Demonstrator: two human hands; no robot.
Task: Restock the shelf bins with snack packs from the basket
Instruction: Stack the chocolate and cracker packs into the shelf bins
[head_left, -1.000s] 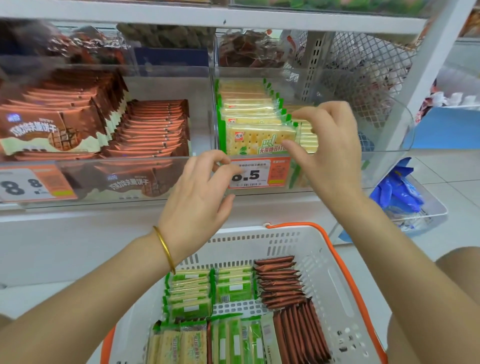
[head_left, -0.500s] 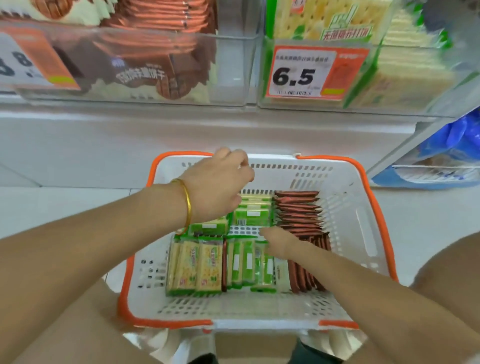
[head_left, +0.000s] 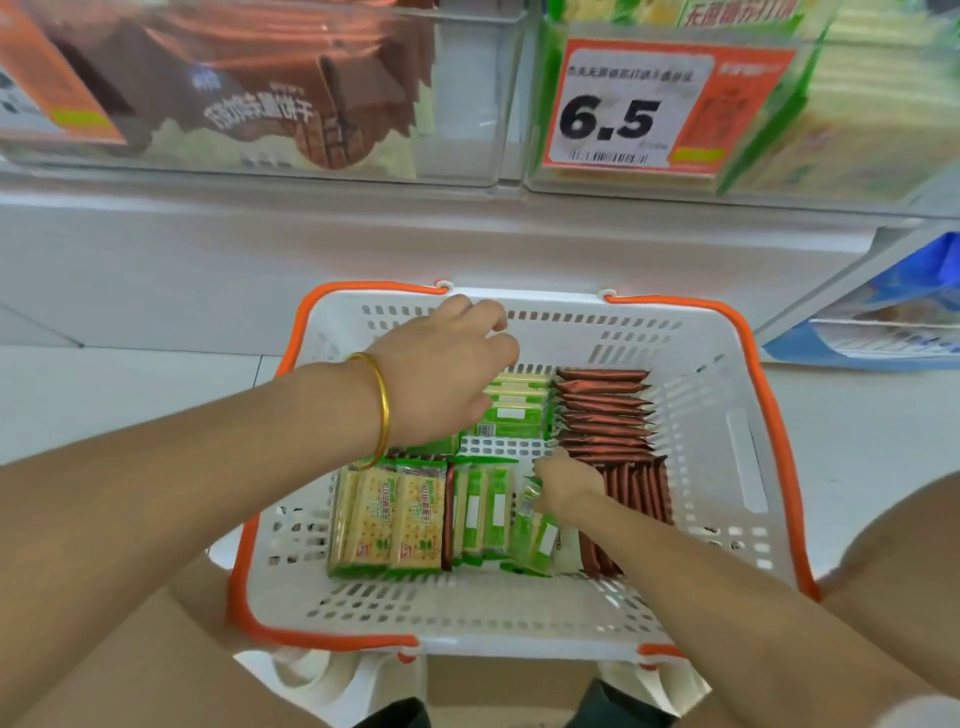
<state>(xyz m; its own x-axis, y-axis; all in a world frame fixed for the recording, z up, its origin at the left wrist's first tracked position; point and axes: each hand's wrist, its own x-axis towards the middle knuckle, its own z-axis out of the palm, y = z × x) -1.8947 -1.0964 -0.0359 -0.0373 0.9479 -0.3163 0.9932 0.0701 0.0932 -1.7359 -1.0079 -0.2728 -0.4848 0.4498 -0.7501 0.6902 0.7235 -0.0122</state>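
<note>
Tilted green-wrapped snack pack (head_left: 540, 535) sits mid-basket, btwn an upright row of green packs (head_left: 483, 514) and the brown foil packs (head_left: 602, 410). R hand (head_left: 566, 486) pinches its top end. Two yellow-green cracker packs (head_left: 384, 514) lie face-up at the row's left. A far green stack (head_left: 514, 410) lies just beside the brown stack.

L hand (head_left: 441, 374), gold bangle (head_left: 382, 410) on the wrist, hangs over that far stack with fingers curled under. Can't tell if it grips anything.

White perforated plastic basket w/ orange rim (head_left: 769, 415): bare floor along the near wall and both side walls, widest on the right.

Clear plastic shelf bins (head_left: 467, 104) above the far rim, orange "6.5" price tag (head_left: 628, 109) on the right one.
</note>
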